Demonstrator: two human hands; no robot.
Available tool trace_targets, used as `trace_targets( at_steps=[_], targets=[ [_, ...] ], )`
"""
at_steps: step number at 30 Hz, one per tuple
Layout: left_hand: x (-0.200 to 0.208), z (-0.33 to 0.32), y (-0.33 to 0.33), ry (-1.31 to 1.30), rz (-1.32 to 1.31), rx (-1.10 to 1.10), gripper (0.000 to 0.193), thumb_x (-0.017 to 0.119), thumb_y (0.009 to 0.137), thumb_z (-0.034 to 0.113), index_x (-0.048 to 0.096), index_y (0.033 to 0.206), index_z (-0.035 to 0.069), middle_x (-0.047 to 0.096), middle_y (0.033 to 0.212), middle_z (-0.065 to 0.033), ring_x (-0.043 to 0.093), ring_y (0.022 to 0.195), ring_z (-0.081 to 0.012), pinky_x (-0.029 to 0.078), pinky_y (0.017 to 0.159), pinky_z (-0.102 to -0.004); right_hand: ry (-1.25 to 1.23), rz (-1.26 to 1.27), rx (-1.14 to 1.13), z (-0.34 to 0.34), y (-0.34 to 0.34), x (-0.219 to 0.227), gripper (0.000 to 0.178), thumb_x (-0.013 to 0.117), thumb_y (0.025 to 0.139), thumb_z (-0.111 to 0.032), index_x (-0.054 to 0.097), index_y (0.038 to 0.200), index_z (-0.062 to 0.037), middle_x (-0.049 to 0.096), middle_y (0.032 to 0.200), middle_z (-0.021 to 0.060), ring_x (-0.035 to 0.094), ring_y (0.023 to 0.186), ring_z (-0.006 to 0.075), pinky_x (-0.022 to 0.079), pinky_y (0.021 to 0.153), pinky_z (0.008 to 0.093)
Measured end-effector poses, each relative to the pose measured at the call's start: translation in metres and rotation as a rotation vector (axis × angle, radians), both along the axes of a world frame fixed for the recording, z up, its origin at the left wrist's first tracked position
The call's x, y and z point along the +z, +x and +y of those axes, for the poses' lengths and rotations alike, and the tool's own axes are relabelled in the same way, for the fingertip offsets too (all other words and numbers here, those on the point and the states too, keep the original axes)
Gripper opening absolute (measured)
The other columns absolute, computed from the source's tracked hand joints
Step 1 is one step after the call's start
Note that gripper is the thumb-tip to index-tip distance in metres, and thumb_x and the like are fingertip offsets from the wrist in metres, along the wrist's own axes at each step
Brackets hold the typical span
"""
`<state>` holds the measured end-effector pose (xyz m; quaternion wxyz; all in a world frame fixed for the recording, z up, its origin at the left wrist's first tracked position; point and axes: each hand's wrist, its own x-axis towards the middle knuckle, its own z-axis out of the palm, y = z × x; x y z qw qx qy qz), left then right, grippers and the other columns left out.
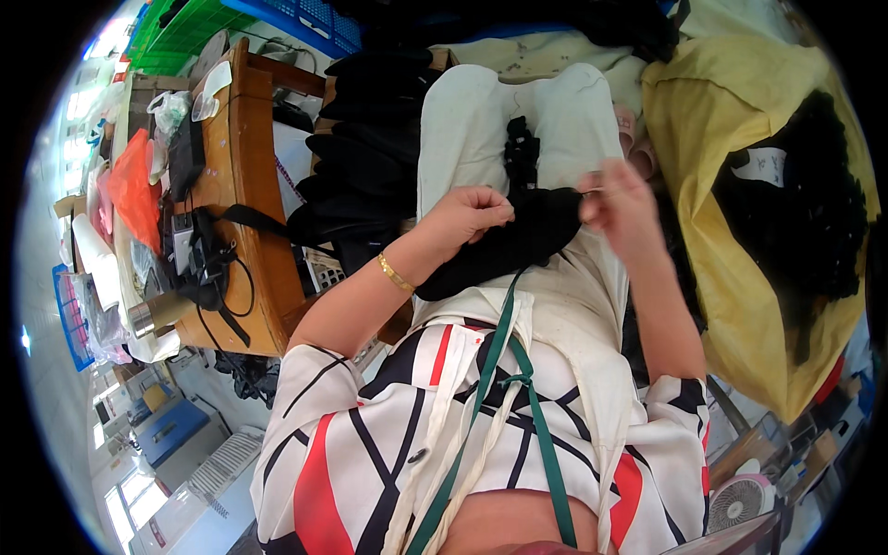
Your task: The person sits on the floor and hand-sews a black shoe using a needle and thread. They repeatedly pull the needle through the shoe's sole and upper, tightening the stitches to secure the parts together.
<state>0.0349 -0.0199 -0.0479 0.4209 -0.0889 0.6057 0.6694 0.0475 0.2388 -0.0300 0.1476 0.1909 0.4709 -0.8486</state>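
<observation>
Across my lap lies a soft black cloth piece (527, 231), its exact kind unclear. My left hand (470, 215) is closed, thumb and fingers pinching at the cloth's upper left edge. At the cloth's right end is my right hand (622, 205), raised, slightly blurred by motion, with fingers pinched together. Something thin seems to show at its fingertips, too small to name. A narrow, bumpy black strip (522, 153) rests between my knees, just beyond the cloth. White apron fabric (462, 120) covers my legs.
Stacked black cloth pieces (361, 153) stand left of my knees, beside a wooden table (245, 176) with cables and bags. On the right, a large yellow sack (684, 139) holds black pieces. A blue crate (314, 23) is at the back, a small fan (740, 499) at lower right.
</observation>
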Motion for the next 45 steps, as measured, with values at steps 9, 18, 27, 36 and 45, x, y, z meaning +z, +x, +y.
trace_targets(
  at_steps=[9,18,27,36,45],
  targets=[
    [-0.007,-0.001,0.0,0.118,-0.128,0.031,0.011,0.067,0.092,0.017,0.067,0.09,0.006,0.063,0.082,-0.0004,0.047,0.06,-0.0033,0.033,0.05,-0.0175,0.163,0.092,-1.299,0.377,0.037,-0.1,0.013,0.056,0.09,-0.002,0.053,0.081,0.007,0.055,0.071,0.0117,0.058,0.061,0.0237,0.06,0.078,0.0409],
    [-0.004,0.002,0.002,-0.009,-0.089,0.041,0.018,0.075,0.084,0.018,0.062,0.077,0.008,0.062,0.079,-0.0022,0.05,0.061,-0.0091,0.038,0.052,-0.0227,0.82,0.032,-1.533,0.376,0.088,-0.066,0.018,0.049,0.089,-0.003,0.05,0.077,0.0093,0.055,0.074,0.0127,0.055,0.061,0.0206,0.063,0.072,0.0374],
    [-0.016,0.034,0.001,-0.251,0.929,-0.079,0.036,0.075,0.075,0.005,0.042,0.062,0.003,0.06,0.078,-0.0106,0.059,0.073,-0.0235,0.047,0.066,-0.0326,0.953,0.238,-1.309,0.379,0.088,-0.048,0.016,0.056,0.092,-0.009,0.055,0.082,0.0036,0.057,0.069,0.008,0.058,0.064,0.0157,0.058,0.069,0.0261],
    [-0.005,0.042,0.002,-0.416,0.719,-0.066,0.036,0.077,0.075,0.005,0.051,0.101,0.004,0.061,0.082,-0.0043,0.056,0.075,-0.011,0.047,0.07,-0.0256,2.372,-0.098,-0.951,0.454,0.145,0.016,0.029,0.059,0.094,-0.029,0.065,0.101,-0.0012,0.067,0.098,0.0152,0.066,0.083,0.0309,0.053,0.076,0.04],
    [-0.023,0.033,-0.001,-0.246,0.582,-0.087,0.026,0.07,0.086,0.006,0.056,0.108,0.003,0.061,0.084,-0.0011,0.055,0.074,-0.0067,0.045,0.068,-0.0218,1.295,0.138,-0.375,0.277,0.082,-0.008,0.019,0.057,0.095,-0.006,0.063,0.113,-0.0093,0.06,0.103,0.0014,0.06,0.092,0.013,0.048,0.083,0.027]
  ],
)
